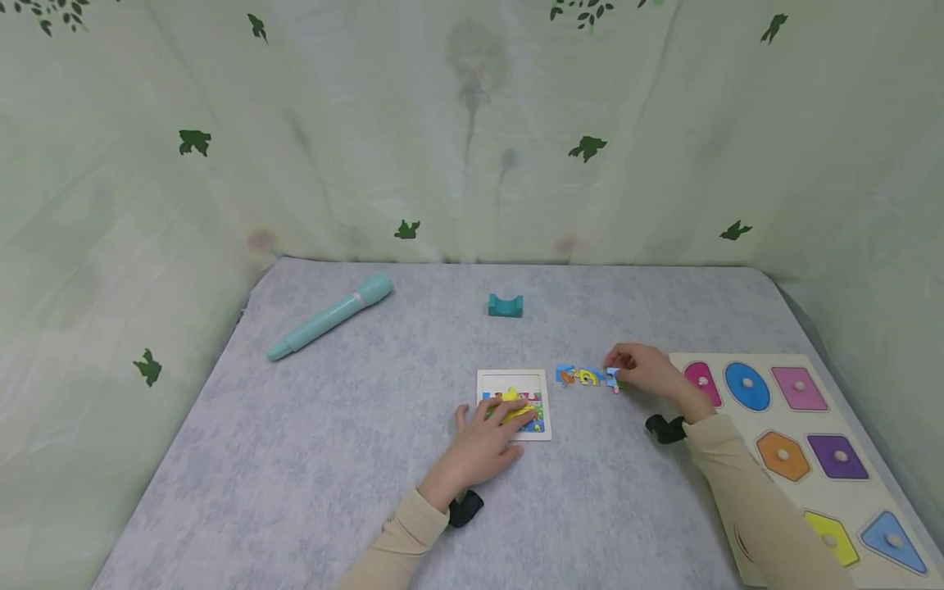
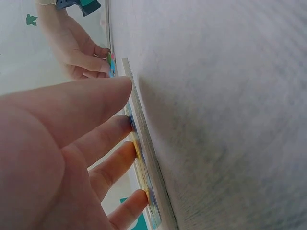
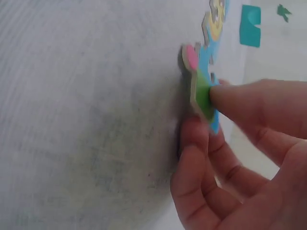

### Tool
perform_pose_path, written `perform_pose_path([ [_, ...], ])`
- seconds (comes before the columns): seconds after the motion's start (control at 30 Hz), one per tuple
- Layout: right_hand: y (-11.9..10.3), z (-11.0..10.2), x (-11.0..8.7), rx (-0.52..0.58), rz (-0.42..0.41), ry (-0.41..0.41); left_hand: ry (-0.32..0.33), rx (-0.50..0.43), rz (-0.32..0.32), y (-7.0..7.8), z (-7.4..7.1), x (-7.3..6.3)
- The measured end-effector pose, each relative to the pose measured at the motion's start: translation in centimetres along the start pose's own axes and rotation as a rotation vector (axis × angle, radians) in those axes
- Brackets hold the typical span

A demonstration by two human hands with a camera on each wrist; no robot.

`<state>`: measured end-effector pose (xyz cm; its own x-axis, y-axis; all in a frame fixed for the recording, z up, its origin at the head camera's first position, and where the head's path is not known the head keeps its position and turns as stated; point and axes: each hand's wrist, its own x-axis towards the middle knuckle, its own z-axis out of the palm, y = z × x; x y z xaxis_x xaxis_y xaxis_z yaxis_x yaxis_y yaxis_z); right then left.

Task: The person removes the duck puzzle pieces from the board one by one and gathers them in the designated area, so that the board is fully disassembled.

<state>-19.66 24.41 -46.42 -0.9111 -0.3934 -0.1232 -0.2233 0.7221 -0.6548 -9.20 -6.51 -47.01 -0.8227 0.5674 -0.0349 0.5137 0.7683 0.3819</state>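
Observation:
A small jigsaw puzzle tray (image 1: 514,381) with a pale frame lies on the table, its lower part filled with colourful pieces and its upper strip bare. My left hand (image 1: 481,447) rests on it with fingers spread, fingertips touching the pieces; in the left wrist view the thumb lies at the tray's edge (image 2: 149,148). To the right of the tray, my right hand (image 1: 651,375) pinches a puzzle piece (image 3: 203,93), blue, green and pink, between thumb and fingers. That piece is tilted off the cloth at one end. Joined or close beside it are loose blue and yellow pieces (image 1: 578,376).
A large peg board (image 1: 796,385) with coloured shapes fills the right side, partly under my right forearm. Behind the tray stands a teal notched block (image 1: 506,306). A light teal pen-shaped stick (image 1: 332,318) lies at back left. Patterned cloth walls (image 1: 472,164) enclose the table.

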Motion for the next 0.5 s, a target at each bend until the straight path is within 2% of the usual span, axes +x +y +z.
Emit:
perform_pose_path([
  [0.13, -0.6, 0.3, 0.0, -0.085, 0.001, 0.020, 0.004, 0.003, 0.003, 0.0, 0.1, -0.1],
  [0.5, -1.3, 0.9, 0.1, -0.168, 0.040, 0.071, 0.010, -0.005, 0.024, -0.3, 0.3, -0.1],
])
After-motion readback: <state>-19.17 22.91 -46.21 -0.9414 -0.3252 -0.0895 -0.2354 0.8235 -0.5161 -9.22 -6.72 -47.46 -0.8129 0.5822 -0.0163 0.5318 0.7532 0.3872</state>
